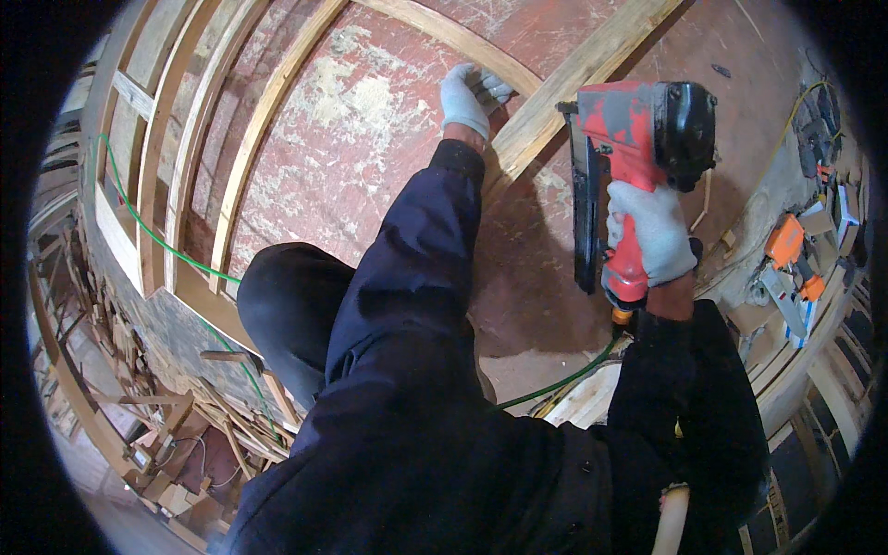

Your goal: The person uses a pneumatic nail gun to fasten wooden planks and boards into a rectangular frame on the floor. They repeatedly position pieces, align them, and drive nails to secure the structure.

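Right hand [655, 233] in a closed grip on red nail gun [638, 139]; left hand [465, 95] clasps wooden batten [564, 83]

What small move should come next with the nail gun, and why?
Probably lower the red nail gun in the right hand until its nose meets the wooden batten. The left hand already presses that batten against the red panel, while the tool looks held above it.

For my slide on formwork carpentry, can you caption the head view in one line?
Gloved left hand steadies a wooden batten on red plywood while the right hand grips a red pneumatic nail gun.
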